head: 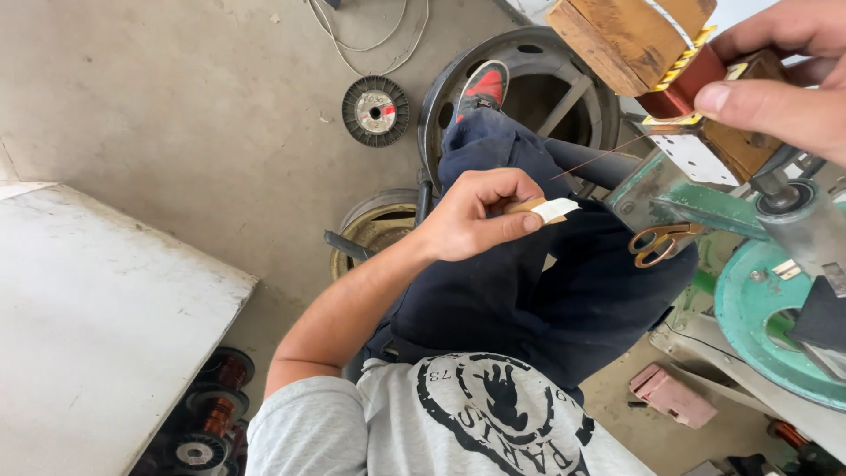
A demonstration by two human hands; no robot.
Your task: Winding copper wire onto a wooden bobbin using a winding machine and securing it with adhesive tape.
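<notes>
My left hand [476, 216] is closed over my lap, pinching a small strip of white and tan paper [548, 209] between thumb and fingers. A thin copper wire [599, 159] runs from it up to a wooden coil former [630, 35] wound with red-brown wire and yellow tape. My right hand [784, 75], at the top right, grips that former on the green winding machine [758, 300]. A pair of scissors with copper-coloured handles [663, 241] lies on the machine's edge, just right of my left hand.
A grey wheel rim [529, 53] holds my foot in a red and black shoe [483, 88]. A wire spool [376, 110] lies on the concrete floor. A white table [97, 326] stands left, with copper wire spools [216, 410] under it. A pink block [671, 395] lies lower right.
</notes>
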